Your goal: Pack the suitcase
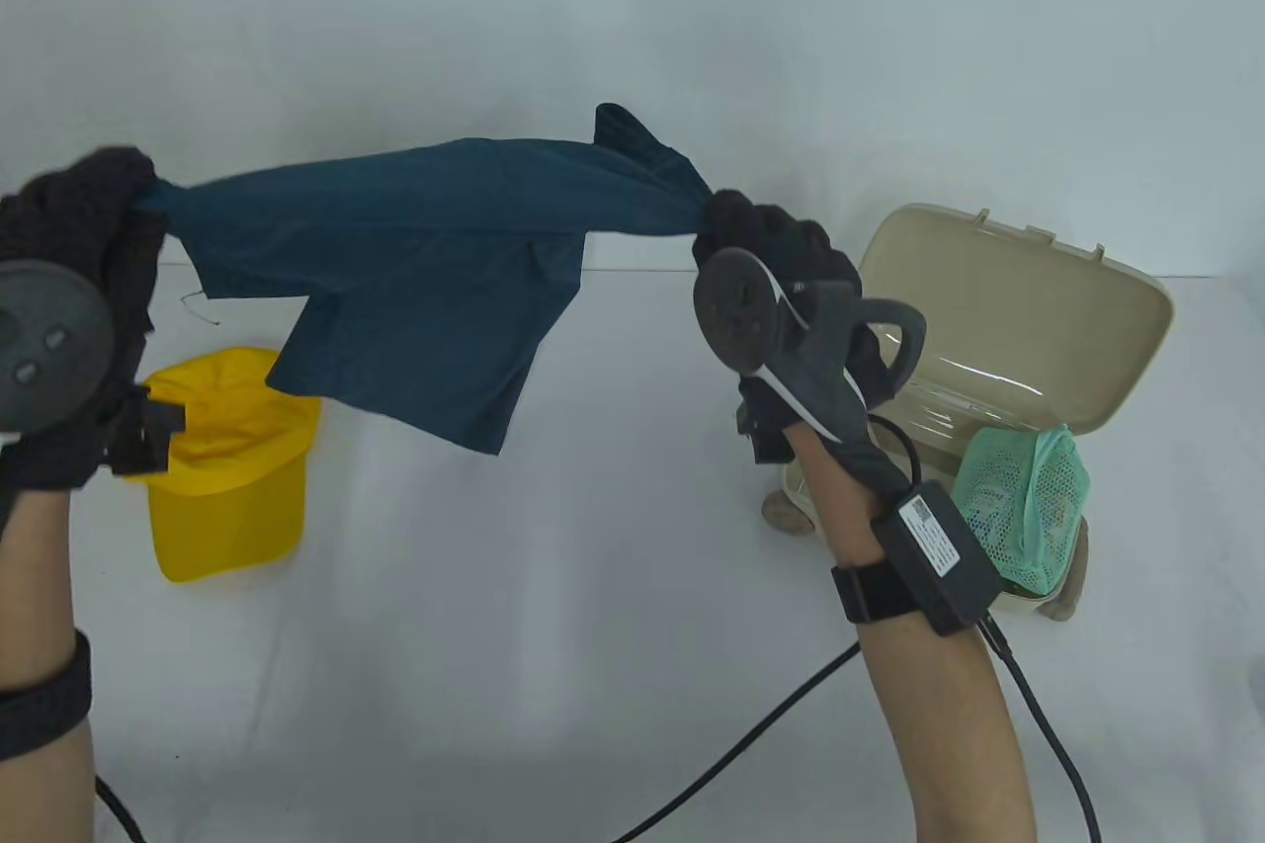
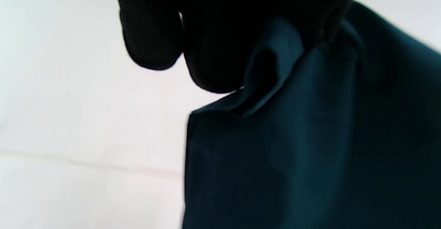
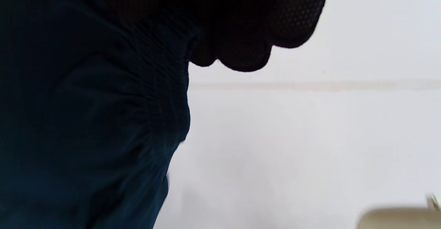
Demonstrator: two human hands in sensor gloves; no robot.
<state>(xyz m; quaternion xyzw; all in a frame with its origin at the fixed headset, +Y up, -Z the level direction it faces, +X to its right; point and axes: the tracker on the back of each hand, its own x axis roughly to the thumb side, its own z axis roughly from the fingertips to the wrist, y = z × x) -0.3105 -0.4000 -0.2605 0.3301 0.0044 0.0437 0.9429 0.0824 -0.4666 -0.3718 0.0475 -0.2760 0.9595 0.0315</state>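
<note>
A dark teal garment (image 1: 415, 260) hangs stretched in the air between both hands above the white table. My left hand (image 1: 84, 220) grips its left end; in the left wrist view the gloved fingers (image 2: 206, 32) clutch the cloth (image 2: 310, 146). My right hand (image 1: 761, 235) grips its right end, where the cloth bunches; the right wrist view shows the fingers (image 3: 248, 32) closed on the fabric (image 3: 86, 118). A small beige suitcase (image 1: 1018, 319) stands open at the right, lid up, with a green mesh bag (image 1: 1028, 497) in it.
A yellow cap (image 1: 227, 477) lies on the table at the left, under the hanging garment's lower corner. A black cable (image 1: 751, 734) runs from my right wrist across the table's front. A corner of the suitcase shows in the right wrist view (image 3: 399, 218).
</note>
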